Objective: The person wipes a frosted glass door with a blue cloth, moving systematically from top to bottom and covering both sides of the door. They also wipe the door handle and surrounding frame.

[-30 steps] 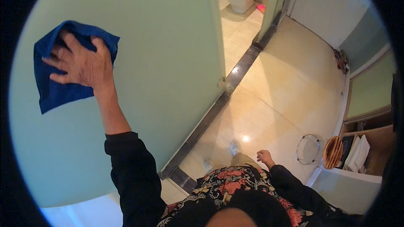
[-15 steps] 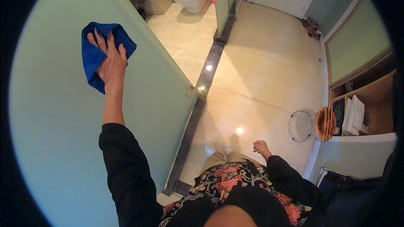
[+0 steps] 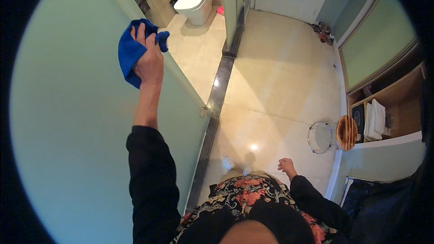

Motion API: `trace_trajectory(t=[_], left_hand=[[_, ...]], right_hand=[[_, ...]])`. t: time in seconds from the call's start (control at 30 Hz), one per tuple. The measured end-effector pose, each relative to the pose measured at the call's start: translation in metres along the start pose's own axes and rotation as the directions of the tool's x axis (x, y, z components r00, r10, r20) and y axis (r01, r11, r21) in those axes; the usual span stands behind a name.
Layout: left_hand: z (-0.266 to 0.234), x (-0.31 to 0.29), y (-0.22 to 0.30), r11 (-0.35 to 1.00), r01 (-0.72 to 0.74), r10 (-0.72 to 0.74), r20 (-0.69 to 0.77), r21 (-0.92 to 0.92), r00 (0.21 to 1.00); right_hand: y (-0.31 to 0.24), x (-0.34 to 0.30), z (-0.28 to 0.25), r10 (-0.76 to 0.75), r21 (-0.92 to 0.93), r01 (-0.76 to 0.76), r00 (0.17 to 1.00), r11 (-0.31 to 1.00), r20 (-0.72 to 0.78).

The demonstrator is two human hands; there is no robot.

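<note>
- Smooth, pale-green flat panel: wiping it looks like the step in hand, at the edge beside the doorway.
- Soft blue fabric cloth: bunched at that edge; the next stroke probably calls for flattening it and keeping contact.
- Left hand: fingers partly bent, gripping the cloth.
- Right hand: loosely half-curled, nothing visible in it.

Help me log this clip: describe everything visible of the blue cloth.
The blue cloth looks like soft, plain fabric. Creased and bunched beneath the left hand, it appears held against the pale green panel, overlapping that panel's edge in view. A crumpled fold sticks out rightward; its middle is partly hidden.
</note>
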State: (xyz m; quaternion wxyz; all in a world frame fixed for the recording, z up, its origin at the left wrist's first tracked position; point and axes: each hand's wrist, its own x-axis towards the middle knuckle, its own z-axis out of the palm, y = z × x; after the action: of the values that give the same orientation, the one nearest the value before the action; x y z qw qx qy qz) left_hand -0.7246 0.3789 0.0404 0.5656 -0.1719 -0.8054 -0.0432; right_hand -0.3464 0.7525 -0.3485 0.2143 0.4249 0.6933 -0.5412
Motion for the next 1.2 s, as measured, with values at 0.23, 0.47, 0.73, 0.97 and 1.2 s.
trace_trajectory(t=[0.23,0.47,0.73,0.97,1.2], left_hand=[[0.023,0.008,0.007,0.978,0.059,-0.102,-0.209,-0.200,0.973],[0.055,0.024,0.001,0.992,0.010,0.001,-0.090,0.127,0.996],[0.058,0.047,-0.059,0.916,-0.001,0.003,-0.006,0.400,1.000],[0.057,0.022,-0.100,0.617,0.119,-0.220,0.025,0.778,0.975],[0.062,0.021,-0.068,0.653,0.063,-0.014,-0.070,0.754,0.997]], right_hand=[[-0.026,-0.015,0.023,0.013,0.091,-0.015,1.000,0.996,0.024],[-0.018,-0.003,0.003,0.048,0.106,-0.038,0.994,0.994,-0.095],[-0.011,0.037,-0.040,0.146,-0.009,-0.146,0.989,0.989,-0.009],[-0.090,0.118,-0.093,0.060,0.090,-0.055,0.997,0.994,-0.044],[-0.128,0.171,-0.095,0.045,0.103,-0.061,0.987,0.993,0.151]])
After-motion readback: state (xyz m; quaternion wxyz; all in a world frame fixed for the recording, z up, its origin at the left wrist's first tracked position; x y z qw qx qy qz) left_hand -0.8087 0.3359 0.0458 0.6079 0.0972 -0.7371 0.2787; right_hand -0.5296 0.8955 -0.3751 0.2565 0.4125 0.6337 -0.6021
